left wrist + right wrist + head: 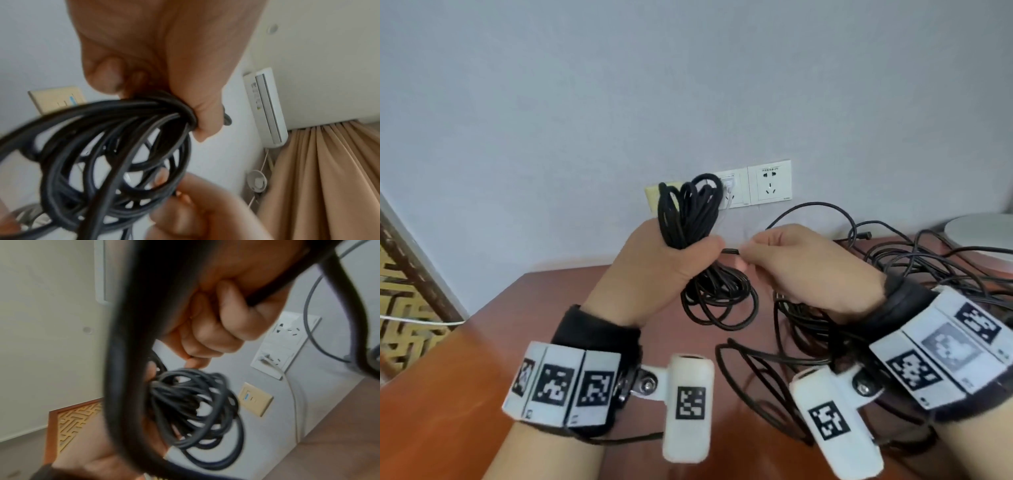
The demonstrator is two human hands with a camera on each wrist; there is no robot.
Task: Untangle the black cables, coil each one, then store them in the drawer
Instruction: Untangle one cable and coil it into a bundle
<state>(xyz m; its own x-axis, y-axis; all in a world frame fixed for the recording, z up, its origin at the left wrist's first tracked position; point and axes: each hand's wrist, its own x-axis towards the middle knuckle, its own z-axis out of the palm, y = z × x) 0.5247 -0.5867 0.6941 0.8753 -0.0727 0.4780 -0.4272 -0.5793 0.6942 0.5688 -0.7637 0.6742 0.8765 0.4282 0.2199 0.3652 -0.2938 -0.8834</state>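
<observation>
Head view: left hand grips coil upright, loops above and below the fist, over the surface. Cable end runs sideways to right hand, whose fingers pinch it. Loose cables lie tangled right.

Soft, even daylight fills the room, leaving the grey wall flat and shadowless. The head view is fairly sharp at centre, though the left hand smears slightly with motion, and the wide lens bends the frame edges. A pale sheen lies on the bench. Both wrist views are heavily blurred: the coiled cable streaks across the left one, and a thick out-of-focus cable loop darkens the right one.
</observation>
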